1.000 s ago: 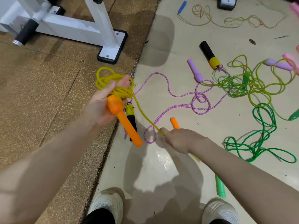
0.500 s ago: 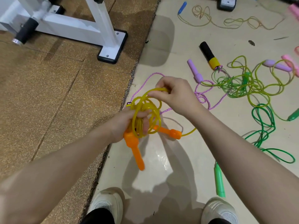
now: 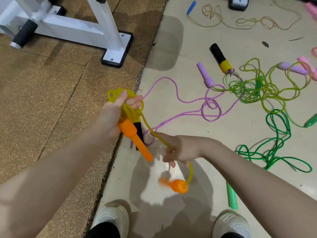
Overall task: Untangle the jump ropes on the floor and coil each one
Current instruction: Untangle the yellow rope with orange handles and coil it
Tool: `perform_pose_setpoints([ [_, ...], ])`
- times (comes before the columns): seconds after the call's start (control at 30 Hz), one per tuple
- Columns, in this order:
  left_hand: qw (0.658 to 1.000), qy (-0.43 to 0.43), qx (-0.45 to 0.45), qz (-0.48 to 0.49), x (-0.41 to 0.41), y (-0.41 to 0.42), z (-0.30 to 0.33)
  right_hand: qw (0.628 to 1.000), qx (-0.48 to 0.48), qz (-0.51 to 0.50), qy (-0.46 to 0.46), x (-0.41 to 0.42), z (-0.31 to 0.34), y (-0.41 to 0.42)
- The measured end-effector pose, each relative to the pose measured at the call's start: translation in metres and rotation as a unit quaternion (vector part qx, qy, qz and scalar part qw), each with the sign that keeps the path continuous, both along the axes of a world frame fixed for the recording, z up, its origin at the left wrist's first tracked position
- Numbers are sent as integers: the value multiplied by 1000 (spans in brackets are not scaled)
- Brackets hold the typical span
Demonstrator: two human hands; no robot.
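your left hand (image 3: 113,115) grips the yellow rope (image 3: 126,107) coils and one orange handle (image 3: 135,140), right hand (image 3: 178,148) pinches the tail. the loose handle (image 3: 178,186) swinging above the floor could snag the purple rope (image 3: 188,100).

Light: bright and even, coming from above me.
Shadows: my soft shadow falls on the pale floor (image 3: 223,40) near my shoes (image 3: 111,219).
Glare: a white reflection on the floor below my right hand (image 3: 180,150).
Blur: the hanging orange handle (image 3: 178,186) is smeared by motion.
Edges: my forearms look stretched and wide.
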State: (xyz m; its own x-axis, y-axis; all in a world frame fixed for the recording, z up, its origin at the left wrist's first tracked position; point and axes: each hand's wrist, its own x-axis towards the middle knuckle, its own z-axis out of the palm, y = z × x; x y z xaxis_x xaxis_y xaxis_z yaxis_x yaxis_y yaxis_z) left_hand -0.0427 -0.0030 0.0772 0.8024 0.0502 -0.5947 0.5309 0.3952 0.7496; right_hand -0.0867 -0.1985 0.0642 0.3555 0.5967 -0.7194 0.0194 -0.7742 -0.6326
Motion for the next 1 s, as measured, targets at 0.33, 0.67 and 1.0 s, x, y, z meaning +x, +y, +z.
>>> perform_pose_setpoints([
  [0.33,925,-51,122,-356,-33,-38,18,930,130,-104,-326,40,66,7],
  [0.67,894,-84,-149,-415,-24,-25,21,821,362,-440,-40,31,34,-1],
  [1.0,956,-31,-67,-282,-7,-23,21,826,406,-384,72,15,26,20],
])
